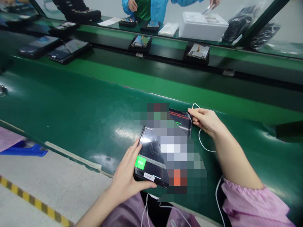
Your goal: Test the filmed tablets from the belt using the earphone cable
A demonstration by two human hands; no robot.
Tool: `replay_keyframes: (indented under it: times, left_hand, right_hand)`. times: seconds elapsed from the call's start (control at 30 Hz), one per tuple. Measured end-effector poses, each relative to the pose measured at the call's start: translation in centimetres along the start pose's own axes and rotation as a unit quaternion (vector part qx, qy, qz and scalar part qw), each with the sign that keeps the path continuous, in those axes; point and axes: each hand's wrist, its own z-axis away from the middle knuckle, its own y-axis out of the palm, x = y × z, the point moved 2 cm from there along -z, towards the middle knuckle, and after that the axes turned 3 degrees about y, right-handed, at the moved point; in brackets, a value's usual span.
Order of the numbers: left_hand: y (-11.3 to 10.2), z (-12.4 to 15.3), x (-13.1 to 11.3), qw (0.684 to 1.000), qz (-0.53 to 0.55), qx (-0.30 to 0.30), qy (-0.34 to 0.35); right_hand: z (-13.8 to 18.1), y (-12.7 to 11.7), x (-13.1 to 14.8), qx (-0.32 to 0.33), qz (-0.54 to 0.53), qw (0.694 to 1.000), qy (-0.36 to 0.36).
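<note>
My left hand grips a black touchscreen device, with fingers along its left side and the thumb at its lower edge. The lit screen shows a green square, and a white barcode label sits near the bottom. Beyond it lies a second touchscreen device with red and green text on a dark screen. At that device's upper right corner, my right hand pinches the end of a white cable; the fingers cover the plug. A blurred mosaic hides much of both devices and the space between them.
Behind the green bench runs a dark conveyor carrying several devices, some with exposed circuitry. Across it stands a co-worker in blue sleeves, near a white foam box. More white cable hangs at the bench's front edge.
</note>
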Motion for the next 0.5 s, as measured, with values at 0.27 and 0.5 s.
replay_keyframes:
  times: [0.27, 0.5]
  left_hand:
    - [0.0, -0.4, -0.5, 0.979, 0.161, -0.077, -0.094]
    - [0.1, 0.0, -0.4, 0.988, 0.129, -0.044, -0.079]
  right_hand:
    - [-0.1, 0.1, -0.2, -0.004, -0.011, 1.000, 0.007]
    - [1.2, 0.0, 1.6, -0.038, 0.077, 0.996, 0.010]
